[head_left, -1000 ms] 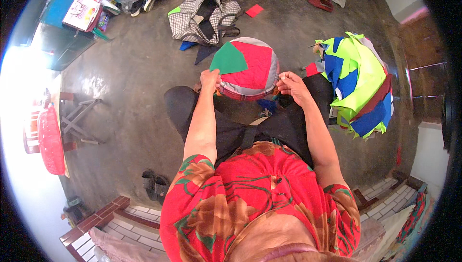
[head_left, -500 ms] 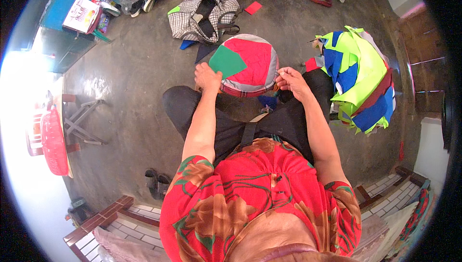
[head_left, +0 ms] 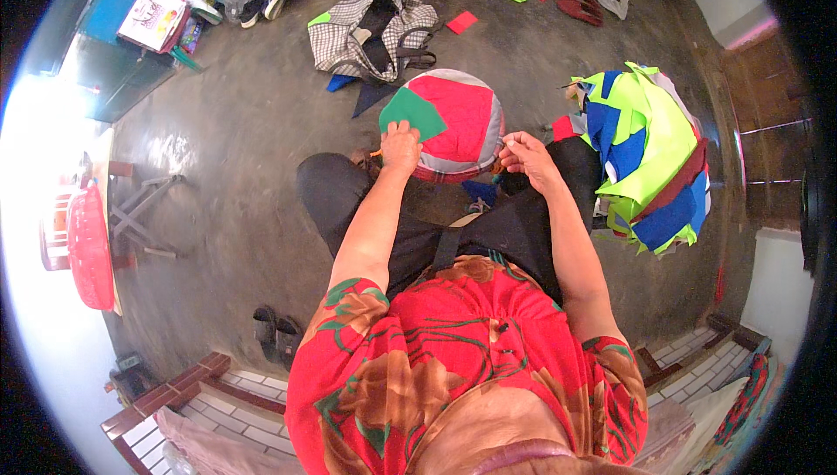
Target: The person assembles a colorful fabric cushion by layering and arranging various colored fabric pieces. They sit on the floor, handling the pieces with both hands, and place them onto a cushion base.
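A round, padded cloth piece (head_left: 457,113) in red and grey, like a cushion or pouf, stands between my knees. On its upper left lies a flat green cloth piece (head_left: 411,114) with angled corners. My left hand (head_left: 401,147) is closed on the near edge of the green piece, with its fingers curled against the round one. My right hand (head_left: 528,162) is beside the right rim of the round piece, thumb and finger pinched together. Whatever is in that pinch is too small to make out.
A large heap of lime, blue and maroon cloth pieces (head_left: 649,152) stands at the right. Beyond the round piece sits a checked bag (head_left: 357,49), with a red scrap (head_left: 462,22) near it. Wooden-framed seating and dark shoes (head_left: 276,333) are behind me.
My left hand has moved right along the green piece, from its left corner to its near edge. The right hand stays beside the rim, still pinched. The whole view has shifted slightly.
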